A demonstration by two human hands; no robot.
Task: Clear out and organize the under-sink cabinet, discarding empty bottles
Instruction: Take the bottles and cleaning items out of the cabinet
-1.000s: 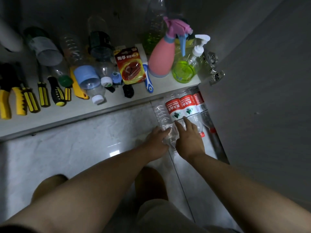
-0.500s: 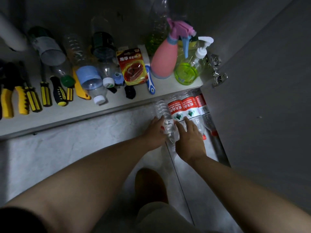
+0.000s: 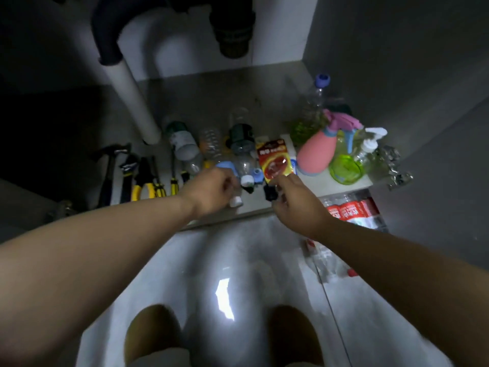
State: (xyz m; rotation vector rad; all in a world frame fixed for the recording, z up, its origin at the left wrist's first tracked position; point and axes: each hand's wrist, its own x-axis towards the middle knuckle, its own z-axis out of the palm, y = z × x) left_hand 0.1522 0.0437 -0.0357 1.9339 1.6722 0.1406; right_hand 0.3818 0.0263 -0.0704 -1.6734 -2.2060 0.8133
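The person is crouching on the tiled floor in front of the open under-sink cabinet, and the 2 arms are reaching to its front edge, where the clutter is lying. The left hand is curling its fingers round the neck end of a clear blue-banded bottle lying on its side, its white cap poking out beneath the knuckles. Gripping there is probably giving the surest hold on a thin shell that looks empty. The right hand is reaching with bent fingers to the lower edge of the red blister pack, which is leaning across the other lying bottles. Blur is hiding whether it is pinching the pack or only touching it. Shifting that pack would, I judge, be freeing the bottles under it. Red-labelled water bottles and crushed clear ones are lying on the floor near the cabinet door, seemingly gathered as a discard pile. 3 containers are standing upright at the right end: the pink spray bottle, the green pump bottle and a tall bottle showing green liquid, so they are likely being kept. The hammer, pliers and screwdrivers are lying in a row at the left, near the white drain pipe.
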